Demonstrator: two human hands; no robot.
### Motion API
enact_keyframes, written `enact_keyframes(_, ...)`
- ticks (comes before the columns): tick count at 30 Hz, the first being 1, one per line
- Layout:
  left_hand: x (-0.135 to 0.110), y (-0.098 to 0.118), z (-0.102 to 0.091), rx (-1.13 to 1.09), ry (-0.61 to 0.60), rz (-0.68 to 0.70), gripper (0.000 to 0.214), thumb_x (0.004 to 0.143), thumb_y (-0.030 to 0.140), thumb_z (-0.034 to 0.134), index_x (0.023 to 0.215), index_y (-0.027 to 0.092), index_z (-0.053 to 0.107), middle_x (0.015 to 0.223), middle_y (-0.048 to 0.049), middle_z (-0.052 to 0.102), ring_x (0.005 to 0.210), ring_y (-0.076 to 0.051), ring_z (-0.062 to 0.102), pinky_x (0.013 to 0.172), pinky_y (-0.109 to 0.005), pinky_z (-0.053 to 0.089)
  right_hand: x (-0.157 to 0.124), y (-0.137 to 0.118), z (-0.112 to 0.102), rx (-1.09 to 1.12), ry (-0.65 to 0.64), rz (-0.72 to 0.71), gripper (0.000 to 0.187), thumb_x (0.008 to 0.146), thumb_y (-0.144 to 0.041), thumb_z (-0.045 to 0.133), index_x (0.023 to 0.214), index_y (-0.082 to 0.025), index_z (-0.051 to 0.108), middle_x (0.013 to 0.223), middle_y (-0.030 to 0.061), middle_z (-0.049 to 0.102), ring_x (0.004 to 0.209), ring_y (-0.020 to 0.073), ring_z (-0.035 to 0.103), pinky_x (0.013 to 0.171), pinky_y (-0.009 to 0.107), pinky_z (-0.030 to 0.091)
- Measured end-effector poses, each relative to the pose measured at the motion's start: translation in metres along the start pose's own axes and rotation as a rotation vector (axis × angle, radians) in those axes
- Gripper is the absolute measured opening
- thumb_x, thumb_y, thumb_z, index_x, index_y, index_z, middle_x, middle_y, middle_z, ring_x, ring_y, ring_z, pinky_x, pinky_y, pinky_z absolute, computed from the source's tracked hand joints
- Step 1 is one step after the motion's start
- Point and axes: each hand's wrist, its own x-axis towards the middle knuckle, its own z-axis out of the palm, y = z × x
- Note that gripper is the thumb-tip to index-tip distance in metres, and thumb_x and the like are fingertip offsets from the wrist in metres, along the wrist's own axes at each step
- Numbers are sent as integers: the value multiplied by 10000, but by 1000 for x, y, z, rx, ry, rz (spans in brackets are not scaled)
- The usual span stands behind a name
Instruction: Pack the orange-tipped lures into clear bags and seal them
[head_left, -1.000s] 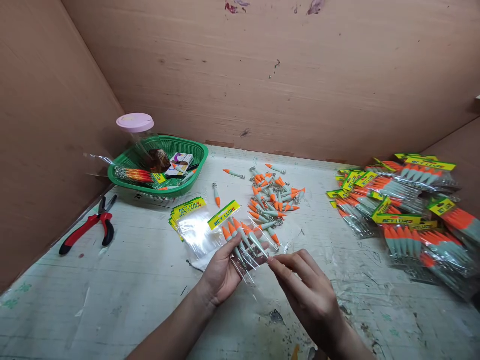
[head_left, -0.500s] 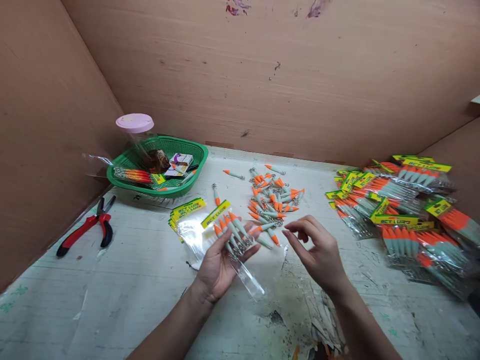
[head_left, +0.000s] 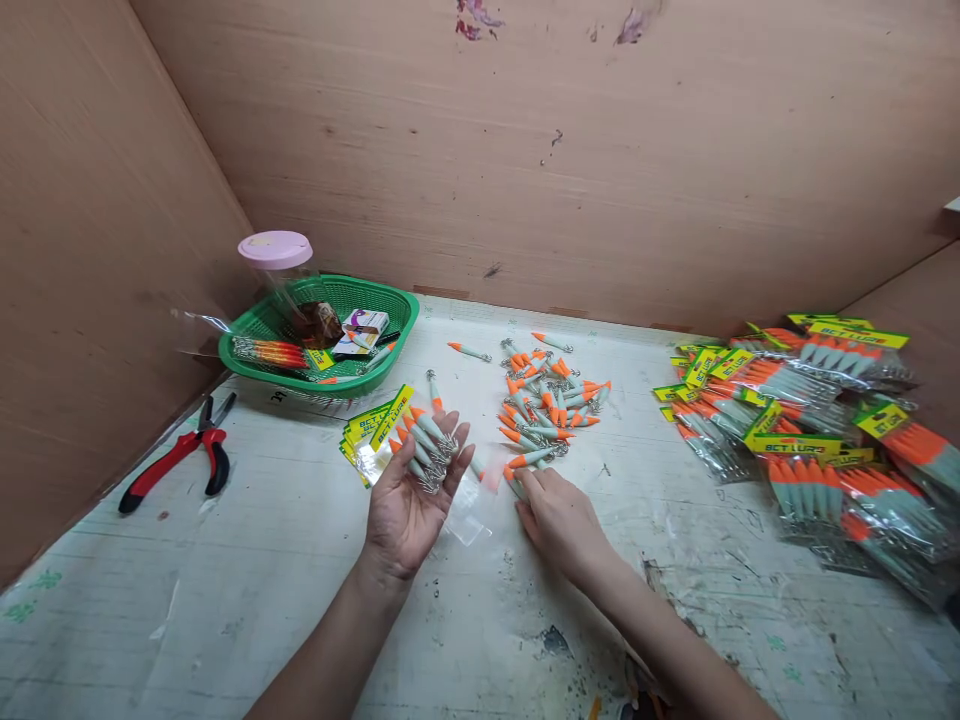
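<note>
My left hand (head_left: pixel 409 510) is closed round a clear plastic bag of several squid jigs (head_left: pixel 426 450), pale green with orange tips and wire hooks at one end. A yellow-green header card (head_left: pixel 391 418) tops this bag. My right hand (head_left: pixel 562 520) is at the near edge of a loose pile of the same squid jigs (head_left: pixel 551 395), its fingertips pinched on one squid jig (head_left: pixel 513 484), partly hidden by the fingers. Beyond my left hand lie stacked flat bags with yellow-green cards (head_left: pixel 360 432). A single squid jig (head_left: pixel 435 392) rests behind that hand.
At the back left stands a green basket (head_left: pixel 405 330) with a pink-lidded clear jar (head_left: pixel 275 250), a small box and packed lures. Red-and-black pliers (head_left: pixel 176 460) lie at the left. Filled lure packs (head_left: pixel 795 440) are heaped at the right. Wooden panels enclose the table.
My left hand has moved left with the bag of squid jigs and turned palm up. My right hand has come left and down onto a squid jig at the pile's near edge.
</note>
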Motion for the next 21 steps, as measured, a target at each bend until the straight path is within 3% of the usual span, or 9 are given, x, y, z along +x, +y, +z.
enact_keyframes(5, -2, -5, 6, 30, 87, -50, 474, 922, 174, 390, 1392, 144, 347, 1083, -112, 693, 1008, -223, 646, 837, -336, 552, -22, 9, -5, 159, -25, -192, 278, 759, -150, 625, 1020, -178, 532, 920, 70, 576, 842, 195, 567, 690, 285, 483)
enact_keyframes(10, -2, -11, 6, 111, 119, -63, 451, 893, 198, 466, 1337, 131, 429, 1135, -138, 665, 1039, -249, 630, 848, -367, 549, -34, 15, -6, 316, 74, -323, 180, 863, -79, 447, 959, -179, 561, 835, 47, 552, 734, 156, 565, 618, 249, 488)
enact_keyframes(12, -2, -13, 4, 167, 138, -65, 432, 871, 201, 510, 1292, 114, 474, 1140, -151, 658, 1017, -267, 639, 841, -394, 553, -42, 17, -25, 380, 102, -325, 172, 884, -115, 462, 1009, -183, 558, 861, 54, 565, 757, 151, 579, 639, 245, 500)
enact_keyframes(15, -2, -17, 2, 229, 155, -76, 399, 849, 195, 546, 1237, 108, 522, 1157, -155, 648, 1005, -281, 643, 850, -422, 548, -58, 19, -73, 469, 114, -298, 228, 878, -156, 530, 1100, -205, 541, 898, 64, 578, 797, 149, 595, 662, 232, 512)
enact_keyframes(17, -2, -19, 0, 258, 158, -97, 390, 843, 194, 555, 1224, 109, 534, 1147, -149, 653, 1000, -278, 646, 858, -427, 544, -65, 17, -100, 511, 69, -353, 261, 869, -170, 560, 1124, -221, 533, 890, 60, 586, 798, 147, 601, 654, 223, 520)
enact_keyframes(19, -3, -22, 0, 281, 150, -126, 394, 844, 203, 557, 1228, 120, 535, 1143, -143, 656, 992, -268, 650, 874, -435, 534, -66, 10, -113, 498, -12, -431, 256, 868, -180, 568, 1118, -223, 539, 874, 58, 594, 785, 144, 600, 640, 218, 524)
enact_keyframes(21, -4, -24, 0, 308, 139, -159, 389, 844, 213, 557, 1222, 121, 545, 1146, -144, 655, 977, -259, 656, 884, -437, 527, -60, -2, -108, 400, -17, -449, 189, 877, -171, 544, 1061, -208, 567, 837, 58, 600, 745, 148, 590, 602, 232, 518)
